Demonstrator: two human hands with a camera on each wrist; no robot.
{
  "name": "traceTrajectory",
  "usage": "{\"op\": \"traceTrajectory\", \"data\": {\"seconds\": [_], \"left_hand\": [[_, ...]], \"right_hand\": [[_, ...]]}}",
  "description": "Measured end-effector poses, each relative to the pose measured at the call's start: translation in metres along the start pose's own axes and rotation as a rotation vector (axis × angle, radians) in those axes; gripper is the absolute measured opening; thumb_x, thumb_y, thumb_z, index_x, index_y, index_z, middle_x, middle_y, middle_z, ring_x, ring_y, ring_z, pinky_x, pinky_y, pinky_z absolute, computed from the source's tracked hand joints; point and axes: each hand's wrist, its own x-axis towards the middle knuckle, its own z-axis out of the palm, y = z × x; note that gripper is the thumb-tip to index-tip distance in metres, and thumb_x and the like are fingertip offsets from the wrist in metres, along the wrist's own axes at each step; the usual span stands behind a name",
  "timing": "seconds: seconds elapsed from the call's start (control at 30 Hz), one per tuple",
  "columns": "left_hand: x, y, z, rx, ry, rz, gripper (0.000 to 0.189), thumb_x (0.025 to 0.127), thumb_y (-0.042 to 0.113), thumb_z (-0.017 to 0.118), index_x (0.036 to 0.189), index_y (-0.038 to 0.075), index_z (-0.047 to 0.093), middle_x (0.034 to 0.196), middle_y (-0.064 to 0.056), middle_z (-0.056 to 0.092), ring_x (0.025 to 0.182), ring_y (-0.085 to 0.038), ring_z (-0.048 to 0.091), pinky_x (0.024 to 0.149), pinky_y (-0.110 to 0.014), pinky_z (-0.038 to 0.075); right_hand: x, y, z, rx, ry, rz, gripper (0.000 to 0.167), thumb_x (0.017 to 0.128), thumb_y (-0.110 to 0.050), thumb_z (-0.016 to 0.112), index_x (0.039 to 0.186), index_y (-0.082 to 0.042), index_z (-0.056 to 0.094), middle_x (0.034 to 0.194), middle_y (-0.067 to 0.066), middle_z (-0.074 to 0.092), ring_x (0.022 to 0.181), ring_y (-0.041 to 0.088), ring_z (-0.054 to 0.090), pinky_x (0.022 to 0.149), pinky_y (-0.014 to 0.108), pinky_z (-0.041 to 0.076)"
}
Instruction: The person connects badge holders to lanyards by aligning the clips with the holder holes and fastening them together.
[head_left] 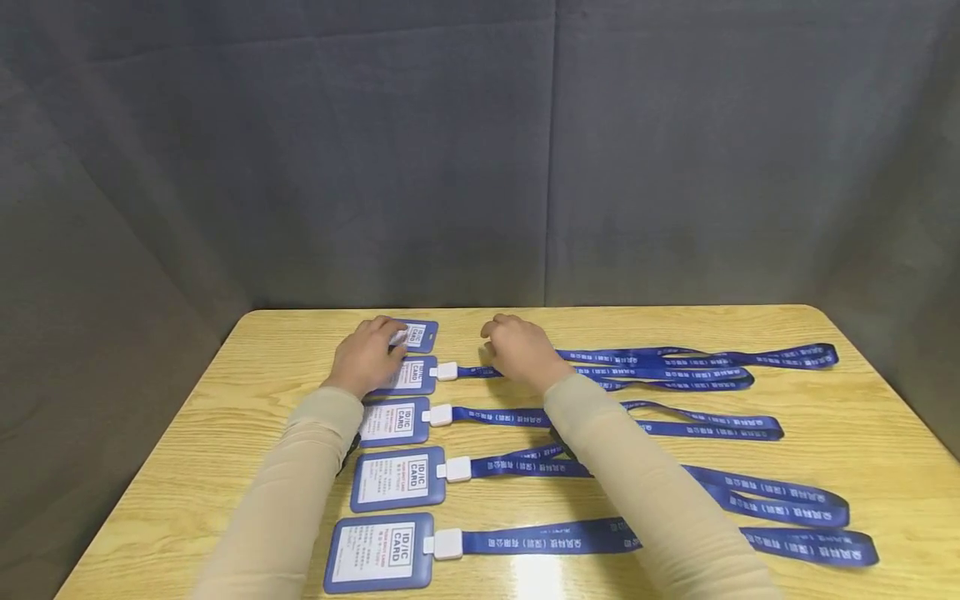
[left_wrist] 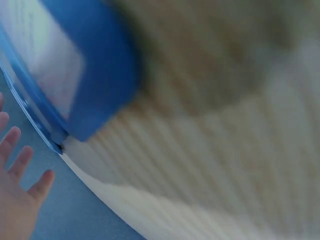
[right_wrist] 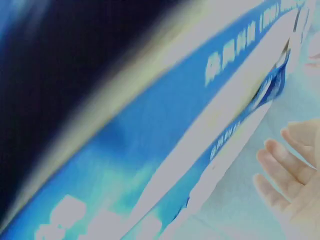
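Observation:
My left hand [head_left: 367, 354] is over the left ends of the two farthest card holders, its fingertips right at the farthest card holder [head_left: 423, 336] and its thumb over the second card holder [head_left: 422, 375]. Its fingers are spread in the left wrist view, where a blue card holder [left_wrist: 107, 75] shows large and blurred. My right hand [head_left: 519, 346] is above the second holder's lanyard [head_left: 472, 372], fingers loosely bent and nothing seen in them. Blue lanyards [right_wrist: 165, 105] with white lettering run past it in the right wrist view. On the farthest holder a bare slot shows at its right end.
Three more card holders [head_left: 392, 421] [head_left: 399, 479] [head_left: 378, 552] lie in a column toward me, with white clips [head_left: 448, 543] and blue lanyards [head_left: 555, 540] stretching right. My forearms cross over them. A dark grey curtain [head_left: 405, 167] hangs behind the wooden table [head_left: 202, 467].

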Motion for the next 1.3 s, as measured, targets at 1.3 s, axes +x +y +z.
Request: {"op": "traceTrajectory", "data": {"seconds": [1.3], "left_hand": [[0.018, 0.017, 0.004, -0.011, -0.159, -0.149, 0.056, 0.100, 0.030, 0.056, 0.150, 0.009, 0.042, 0.153, -0.017, 0.037, 0.140, -0.041, 0.033, 0.107, -0.063, 0.033]], "right_hand": [[-0.030, 0.070, 0.001, -0.017, -0.018, 0.006, 0.019, 0.094, -0.015, 0.069, 0.107, -0.003, 0.074, 0.099, 0.006, 0.067, 0.087, 0.021, 0.064, 0.086, 0.039, 0.056]]}}
